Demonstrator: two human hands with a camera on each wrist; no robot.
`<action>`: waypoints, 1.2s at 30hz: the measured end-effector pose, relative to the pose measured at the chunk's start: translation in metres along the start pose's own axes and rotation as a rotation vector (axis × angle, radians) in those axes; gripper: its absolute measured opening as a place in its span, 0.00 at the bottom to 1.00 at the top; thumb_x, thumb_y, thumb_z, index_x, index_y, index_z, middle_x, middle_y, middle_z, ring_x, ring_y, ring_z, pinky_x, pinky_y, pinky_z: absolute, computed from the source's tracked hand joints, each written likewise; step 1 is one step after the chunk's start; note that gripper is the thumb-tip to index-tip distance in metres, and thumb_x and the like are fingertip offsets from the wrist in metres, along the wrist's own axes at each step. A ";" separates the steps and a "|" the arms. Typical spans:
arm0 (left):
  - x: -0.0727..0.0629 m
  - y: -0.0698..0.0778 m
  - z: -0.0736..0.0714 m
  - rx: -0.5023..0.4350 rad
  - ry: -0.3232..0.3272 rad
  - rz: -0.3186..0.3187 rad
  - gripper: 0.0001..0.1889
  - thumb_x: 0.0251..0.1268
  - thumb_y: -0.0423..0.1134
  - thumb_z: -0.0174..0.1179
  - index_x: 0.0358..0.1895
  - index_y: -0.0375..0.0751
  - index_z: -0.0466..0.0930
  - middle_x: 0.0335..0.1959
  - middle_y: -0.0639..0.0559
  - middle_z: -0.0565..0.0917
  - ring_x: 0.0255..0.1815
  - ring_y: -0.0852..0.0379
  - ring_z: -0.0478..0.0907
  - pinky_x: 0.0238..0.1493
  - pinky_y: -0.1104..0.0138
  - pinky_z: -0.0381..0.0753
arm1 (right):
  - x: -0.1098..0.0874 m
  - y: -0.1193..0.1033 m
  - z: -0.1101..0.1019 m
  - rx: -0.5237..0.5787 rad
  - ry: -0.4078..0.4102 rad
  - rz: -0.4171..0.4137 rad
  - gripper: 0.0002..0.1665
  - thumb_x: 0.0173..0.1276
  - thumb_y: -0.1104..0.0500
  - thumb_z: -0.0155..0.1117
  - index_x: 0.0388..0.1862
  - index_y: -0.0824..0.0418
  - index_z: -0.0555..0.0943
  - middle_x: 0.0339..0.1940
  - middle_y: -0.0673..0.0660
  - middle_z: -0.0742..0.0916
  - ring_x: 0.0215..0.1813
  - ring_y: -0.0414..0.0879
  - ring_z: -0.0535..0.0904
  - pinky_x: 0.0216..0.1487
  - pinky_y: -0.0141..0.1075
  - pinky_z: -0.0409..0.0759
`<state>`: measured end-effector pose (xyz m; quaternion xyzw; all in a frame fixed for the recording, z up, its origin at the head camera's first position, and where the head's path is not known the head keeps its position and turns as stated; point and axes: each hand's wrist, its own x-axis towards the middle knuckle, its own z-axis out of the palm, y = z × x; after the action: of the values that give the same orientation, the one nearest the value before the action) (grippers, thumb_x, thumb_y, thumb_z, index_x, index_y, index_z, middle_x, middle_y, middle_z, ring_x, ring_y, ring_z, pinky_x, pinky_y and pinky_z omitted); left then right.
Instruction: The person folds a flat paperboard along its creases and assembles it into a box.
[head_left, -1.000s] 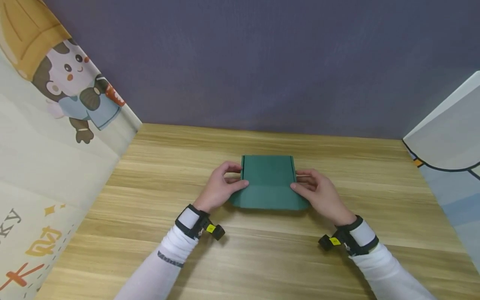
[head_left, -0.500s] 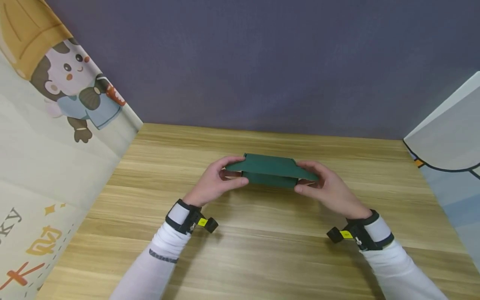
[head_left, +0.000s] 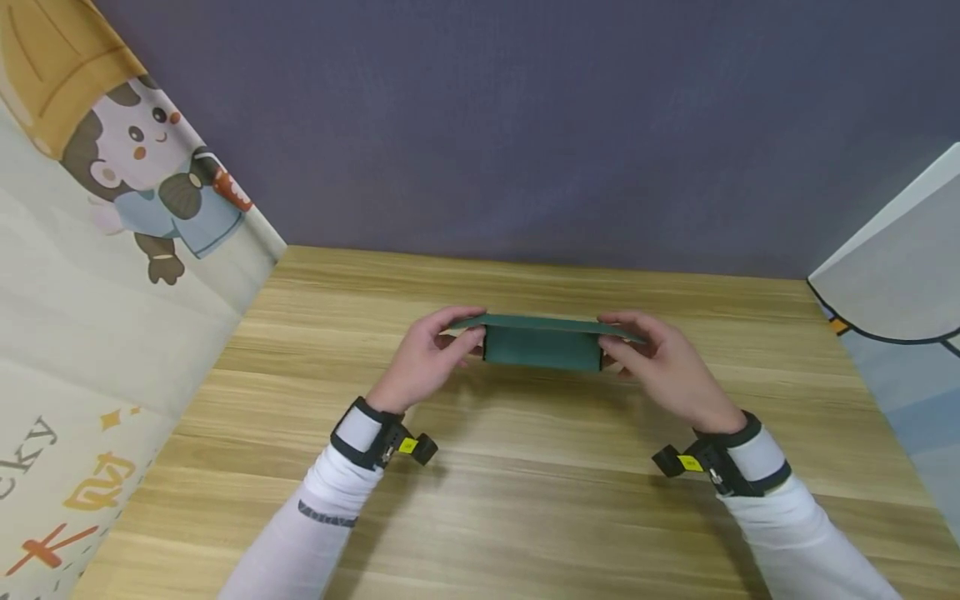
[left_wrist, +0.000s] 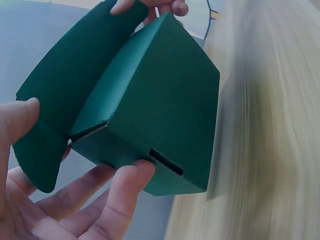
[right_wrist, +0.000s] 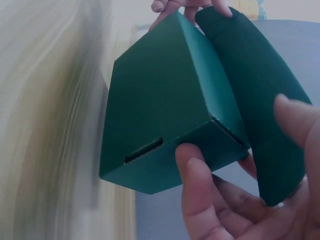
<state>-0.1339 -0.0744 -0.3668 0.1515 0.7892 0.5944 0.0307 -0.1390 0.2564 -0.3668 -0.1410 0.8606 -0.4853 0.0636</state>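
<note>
A small dark green cardboard box (head_left: 542, 346) with a loose top flap is held just above the wooden table (head_left: 525, 500). The left hand (head_left: 423, 362) and right hand (head_left: 663, 367) grip its two ends, fingers curled around them.

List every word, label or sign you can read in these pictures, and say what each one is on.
"ky": the end of a grey word cut off by the frame edge, on the cartoon-printed panel at the left.
Orange characters lower on that panel: partly cut off, not readable.
Dark print on the left sleeve: too small to read.
Yellow tags on the wrist straps: no legible text.
Green cardboard box, held by the left hand and right hand: no print visible.
</note>
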 end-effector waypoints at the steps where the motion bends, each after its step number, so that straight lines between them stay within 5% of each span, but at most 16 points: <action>1: -0.001 0.000 -0.001 0.010 0.006 -0.003 0.20 0.69 0.49 0.57 0.62 0.53 0.75 0.62 0.53 0.76 0.39 0.40 0.85 0.35 0.58 0.86 | -0.002 -0.002 0.002 -0.003 0.014 0.002 0.27 0.70 0.39 0.57 0.65 0.45 0.72 0.59 0.51 0.81 0.45 0.47 0.85 0.38 0.43 0.85; 12: -0.021 0.008 -0.003 0.085 0.071 -0.061 0.22 0.69 0.58 0.53 0.60 0.52 0.77 0.53 0.52 0.81 0.27 0.56 0.85 0.27 0.56 0.85 | -0.020 -0.022 0.030 -0.029 0.149 0.021 0.25 0.70 0.38 0.54 0.57 0.50 0.78 0.45 0.57 0.86 0.35 0.49 0.86 0.29 0.41 0.83; 22: -0.040 0.012 -0.009 0.089 0.067 -0.134 0.25 0.69 0.63 0.49 0.58 0.50 0.73 0.46 0.51 0.83 0.28 0.47 0.85 0.29 0.49 0.84 | -0.037 -0.034 0.049 -0.098 0.178 0.045 0.28 0.72 0.35 0.49 0.58 0.52 0.76 0.46 0.57 0.85 0.32 0.52 0.86 0.25 0.40 0.82; 29: -0.053 0.012 -0.015 0.131 0.044 -0.165 0.23 0.72 0.61 0.46 0.55 0.48 0.70 0.43 0.49 0.84 0.26 0.52 0.84 0.28 0.54 0.84 | -0.049 -0.043 0.064 -0.129 0.191 0.079 0.29 0.72 0.34 0.46 0.56 0.52 0.77 0.44 0.58 0.86 0.30 0.52 0.86 0.26 0.42 0.83; 36: -0.055 0.012 -0.014 0.130 0.040 -0.196 0.20 0.74 0.59 0.44 0.53 0.48 0.70 0.41 0.48 0.84 0.29 0.42 0.84 0.30 0.49 0.83 | -0.047 -0.040 0.069 -0.143 0.193 0.097 0.29 0.73 0.33 0.45 0.50 0.53 0.78 0.39 0.58 0.86 0.29 0.52 0.85 0.25 0.39 0.82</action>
<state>-0.0827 -0.0999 -0.3585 0.0633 0.8376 0.5389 0.0631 -0.0699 0.1945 -0.3695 -0.0562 0.9010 -0.4301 -0.0062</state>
